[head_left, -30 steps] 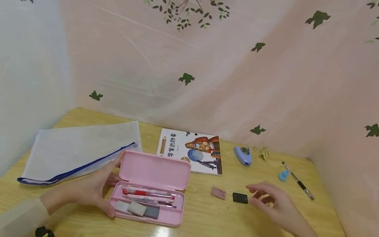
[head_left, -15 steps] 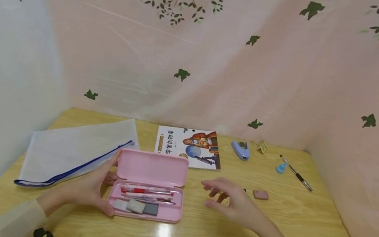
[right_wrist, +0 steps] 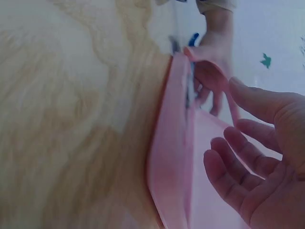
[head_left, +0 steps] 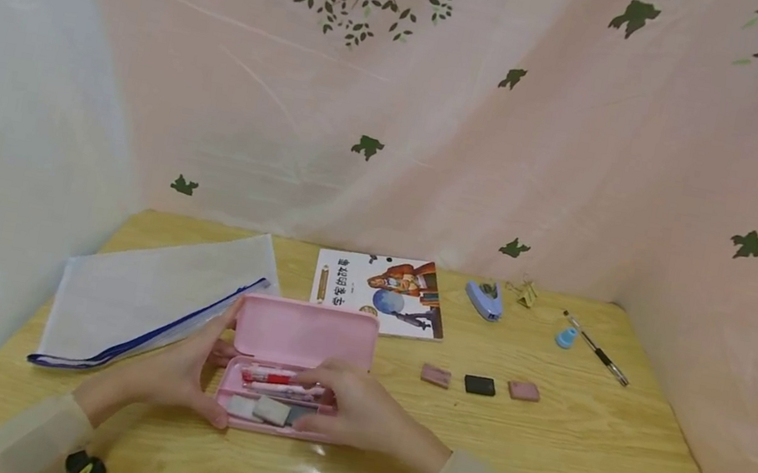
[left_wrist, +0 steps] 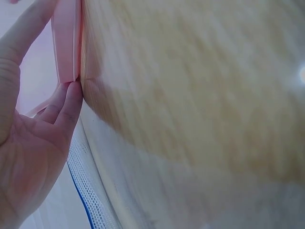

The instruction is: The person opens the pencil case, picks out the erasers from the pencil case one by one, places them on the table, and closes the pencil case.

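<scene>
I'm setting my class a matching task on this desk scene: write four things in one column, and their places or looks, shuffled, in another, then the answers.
Things:
1. Left hand
2. Right hand
3. Black block
4. Booklet

Places or looks:
A. Lying between two pinkish blocks
B. Printed with a colourful picture
C. At the left end of the open pencil case
D. Over the right part of the case's compartments

Pairs: 1-C, 2-D, 3-A, 4-B.
</scene>
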A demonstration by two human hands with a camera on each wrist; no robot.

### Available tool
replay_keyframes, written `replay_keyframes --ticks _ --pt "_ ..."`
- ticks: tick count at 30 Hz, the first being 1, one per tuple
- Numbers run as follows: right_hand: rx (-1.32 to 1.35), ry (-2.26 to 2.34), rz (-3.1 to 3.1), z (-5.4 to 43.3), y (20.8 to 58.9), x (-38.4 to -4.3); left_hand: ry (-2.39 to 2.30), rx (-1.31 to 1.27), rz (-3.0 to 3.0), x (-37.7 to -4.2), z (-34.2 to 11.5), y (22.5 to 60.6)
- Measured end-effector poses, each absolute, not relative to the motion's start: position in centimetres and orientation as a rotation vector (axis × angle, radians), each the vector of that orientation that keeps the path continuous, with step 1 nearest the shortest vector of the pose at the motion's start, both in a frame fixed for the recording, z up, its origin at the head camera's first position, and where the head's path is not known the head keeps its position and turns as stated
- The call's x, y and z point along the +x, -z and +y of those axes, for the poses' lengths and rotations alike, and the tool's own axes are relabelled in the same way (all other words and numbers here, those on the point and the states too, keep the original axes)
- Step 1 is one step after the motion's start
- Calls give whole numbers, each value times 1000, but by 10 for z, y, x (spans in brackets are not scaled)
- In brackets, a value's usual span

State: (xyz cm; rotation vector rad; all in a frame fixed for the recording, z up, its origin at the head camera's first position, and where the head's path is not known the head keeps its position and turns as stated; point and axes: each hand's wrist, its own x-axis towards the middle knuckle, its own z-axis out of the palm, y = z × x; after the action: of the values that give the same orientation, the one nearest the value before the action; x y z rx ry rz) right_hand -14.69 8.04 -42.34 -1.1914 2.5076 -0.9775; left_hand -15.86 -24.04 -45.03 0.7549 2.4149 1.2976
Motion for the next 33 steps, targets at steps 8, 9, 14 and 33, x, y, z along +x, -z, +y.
replay_keyframes --ticks 8,9,14,33 --pt "-1215 833 2557 61 434 -142 -1298 775 2413 -160 -240 451" --pt "-1212 829 2562 61 435 -142 -1301 781 2411 -160 -239 451" --pt "-1209 786 2578 57 435 -142 -1319 791 2404 -160 -240 450" --pt "-1191 784 2675 44 440 -138 -1323 813 2388 -160 -243 452"
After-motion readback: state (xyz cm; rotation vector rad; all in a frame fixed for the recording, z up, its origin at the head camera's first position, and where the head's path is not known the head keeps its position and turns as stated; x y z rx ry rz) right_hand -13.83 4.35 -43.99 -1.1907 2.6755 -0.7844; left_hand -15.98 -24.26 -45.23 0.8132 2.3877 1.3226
